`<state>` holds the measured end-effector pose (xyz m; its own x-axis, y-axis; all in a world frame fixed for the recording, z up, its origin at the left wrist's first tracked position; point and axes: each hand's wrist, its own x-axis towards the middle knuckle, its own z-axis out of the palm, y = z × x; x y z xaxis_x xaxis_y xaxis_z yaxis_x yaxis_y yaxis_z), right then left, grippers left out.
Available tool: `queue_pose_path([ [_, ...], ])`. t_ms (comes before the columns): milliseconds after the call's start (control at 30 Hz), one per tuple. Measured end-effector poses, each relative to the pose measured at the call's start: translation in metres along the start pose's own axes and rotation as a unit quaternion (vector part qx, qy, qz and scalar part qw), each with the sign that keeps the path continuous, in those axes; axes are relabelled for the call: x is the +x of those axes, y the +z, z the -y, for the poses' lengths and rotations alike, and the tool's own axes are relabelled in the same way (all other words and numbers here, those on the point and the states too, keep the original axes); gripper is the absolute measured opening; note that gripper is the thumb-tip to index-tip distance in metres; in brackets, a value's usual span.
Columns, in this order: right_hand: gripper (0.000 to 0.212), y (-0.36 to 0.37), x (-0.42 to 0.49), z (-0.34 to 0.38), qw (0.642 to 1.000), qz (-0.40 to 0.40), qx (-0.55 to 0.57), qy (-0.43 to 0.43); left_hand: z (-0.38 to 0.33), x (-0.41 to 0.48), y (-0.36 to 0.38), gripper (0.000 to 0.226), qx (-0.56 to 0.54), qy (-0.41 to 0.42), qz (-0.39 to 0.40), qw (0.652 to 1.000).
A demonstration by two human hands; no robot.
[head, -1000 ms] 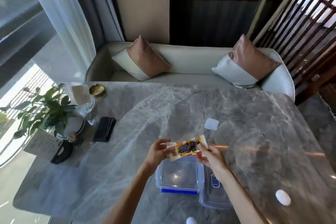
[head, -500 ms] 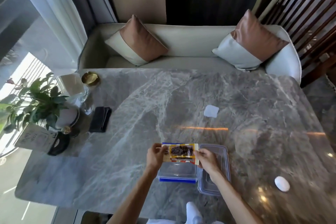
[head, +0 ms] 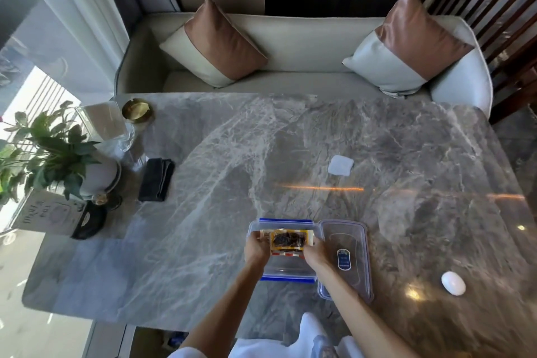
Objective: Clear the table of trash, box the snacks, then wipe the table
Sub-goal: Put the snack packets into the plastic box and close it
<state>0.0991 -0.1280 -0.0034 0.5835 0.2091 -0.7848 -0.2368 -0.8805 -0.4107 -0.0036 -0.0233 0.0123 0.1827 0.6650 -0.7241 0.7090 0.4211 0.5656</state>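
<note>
A yellow snack packet [head: 287, 240] with a dark picture lies flat over the open clear plastic box [head: 286, 269], which has blue clips. My left hand [head: 256, 247] grips the packet's left end and my right hand [head: 316, 251] grips its right end. The box's clear lid [head: 345, 259] with a blue label lies flat on the marble table [head: 203, 212] just right of the box. A small white square wrapper [head: 340, 165] lies further back, and a white oval object [head: 453, 283] sits to the right.
A dark folded cloth [head: 156, 179] lies at the left, beside a potted plant [head: 55, 154], a card stand [head: 46, 213], a glass holder [head: 101, 122] and a brass dish [head: 137, 110]. A sofa [head: 305, 46] with two cushions runs along the far edge.
Both hands have lowered the snack packet from above the table down onto the open box and turned it level. The camera has tilted further down.
</note>
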Motion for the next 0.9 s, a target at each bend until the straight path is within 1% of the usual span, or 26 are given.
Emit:
queue_pose_path([
  [100,0.046,0.001,0.001,0.002,0.999,0.013,-0.032,0.029,0.0,0.001,0.006,0.028,0.008,-0.004,0.021,1.0],
  [167,0.055,0.003,0.002,0.004,0.999,0.017,-0.032,0.04,-0.001,0.002,0.009,0.03,0.0,-0.008,0.038,0.999],
  [233,0.058,0.004,0.004,0.005,0.999,0.014,-0.027,0.043,-0.001,0.003,0.011,0.028,-0.012,-0.014,0.052,0.998],
  [300,0.054,0.006,0.004,0.006,0.998,0.022,-0.031,0.054,-0.001,0.003,0.011,0.024,-0.015,-0.022,0.06,0.998],
  [400,0.037,0.005,0.002,0.011,0.996,0.054,-0.029,0.068,-0.001,0.004,0.009,0.02,0.001,-0.034,0.055,0.998],
  [433,0.034,0.005,0.002,0.012,0.995,0.061,-0.028,0.072,-0.001,0.003,0.009,0.017,0.004,-0.04,0.05,0.998],
  [500,0.044,0.007,0.003,0.013,0.995,0.064,-0.031,0.073,-0.003,0.001,0.008,0.011,0.002,-0.042,0.036,0.998],
  [567,0.05,0.008,0.0,0.014,0.996,0.071,-0.022,0.044,-0.003,0.001,0.008,0.016,0.011,-0.022,0.035,0.999],
  [633,0.05,0.008,-0.002,0.013,0.996,0.081,-0.028,0.014,-0.001,0.001,0.01,0.014,0.022,0.003,0.061,0.998],
  [700,0.047,0.008,-0.003,0.011,0.995,0.087,-0.045,0.0,0.002,0.002,0.013,0.022,0.037,0.01,0.075,0.996],
  [800,0.041,0.005,-0.005,0.006,0.993,0.097,-0.066,0.001,0.003,-0.001,0.015,0.025,0.08,0.003,0.067,0.995],
  [900,0.042,0.002,-0.007,0.003,0.991,0.11,-0.079,-0.007,0.005,-0.003,0.016,0.029,0.105,0.004,0.056,0.993],
])
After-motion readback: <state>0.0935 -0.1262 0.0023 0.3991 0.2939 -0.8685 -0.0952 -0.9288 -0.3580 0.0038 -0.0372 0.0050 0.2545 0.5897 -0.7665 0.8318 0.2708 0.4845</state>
